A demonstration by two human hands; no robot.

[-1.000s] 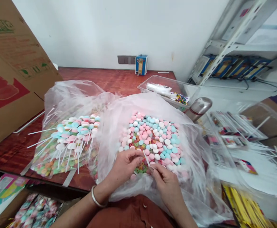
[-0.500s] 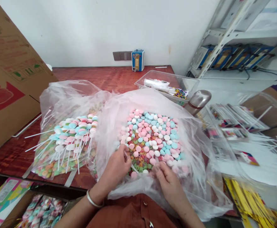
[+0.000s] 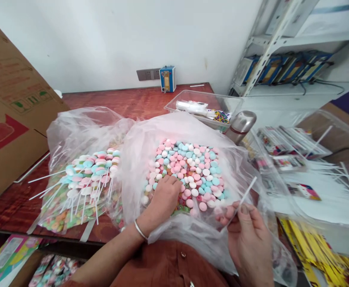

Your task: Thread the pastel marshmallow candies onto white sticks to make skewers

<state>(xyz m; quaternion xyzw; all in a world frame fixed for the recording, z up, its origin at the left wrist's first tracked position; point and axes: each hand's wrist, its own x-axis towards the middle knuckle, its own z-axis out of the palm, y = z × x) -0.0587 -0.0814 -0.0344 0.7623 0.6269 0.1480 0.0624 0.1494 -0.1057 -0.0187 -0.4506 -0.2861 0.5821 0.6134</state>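
Observation:
My left hand reaches into an open clear plastic bag, its fingers curled down onto pink, white and pale blue round candies. What those fingertips hold, if anything, is hidden under the hand. Small coloured ring-shaped candies show among the round ones. At the bag's right side, my right hand is closed on a thin white stick, which points up and to the right. To the left, finished-looking lollipops with stacked candies on white sticks lie on another bag of ring candies.
A cardboard box stands at the left. Behind the bag are a clear plastic bin, a steel flask and a blue device. At the right, a clear tub holds loose white sticks, above yellow strips.
My right hand has moved right, away from the candies, and now holds the white stick up. My left hand has moved up and right, deeper over the candies. The view has shifted slightly.

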